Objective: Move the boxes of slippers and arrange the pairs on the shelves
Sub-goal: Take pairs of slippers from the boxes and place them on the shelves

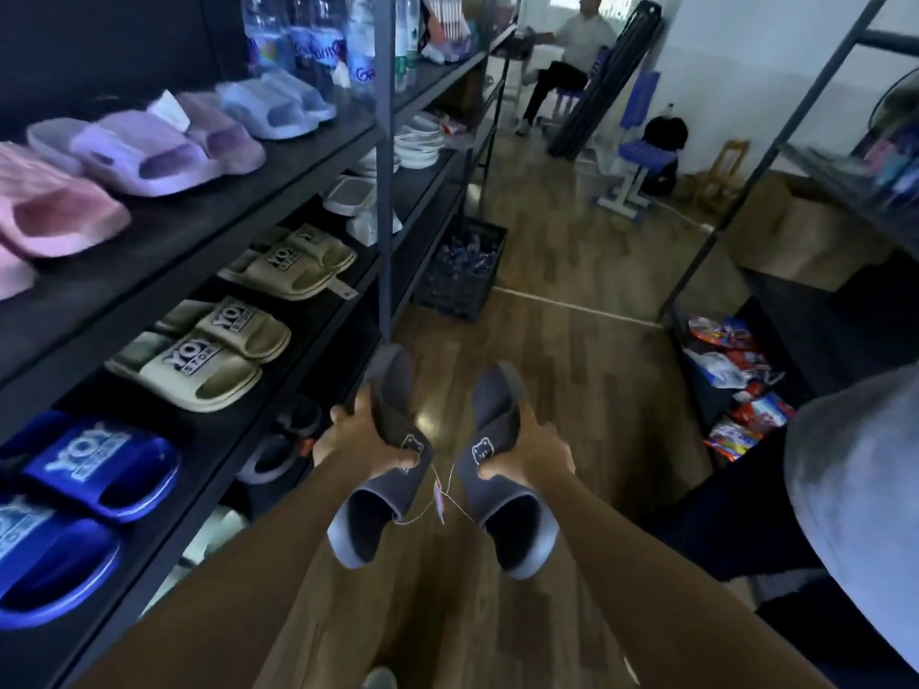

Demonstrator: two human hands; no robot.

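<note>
I hold a pair of dark grey slippers with a small bear print over the wooden floor. My left hand point(348, 440) grips the left slipper point(383, 469) at its strap. My right hand point(532, 450) grips the right slipper point(502, 469) the same way. A thin string with a small tag point(440, 494) joins the two slippers between my hands. The dark shelving unit point(278, 181) stands on my left, with pink and lilac slippers point(144, 151) on its upper shelf, beige slippers point(209, 360) and blue slippers point(94, 464) on the shelf below.
Water bottles point(318, 42) stand at the far end of the upper shelf. A black crate point(462, 276) sits on the floor by the shelf post. Another rack point(746, 191) with snack packets point(736, 385) is on the right. A seated person point(562, 62) and a blue chair point(641, 156) are beyond.
</note>
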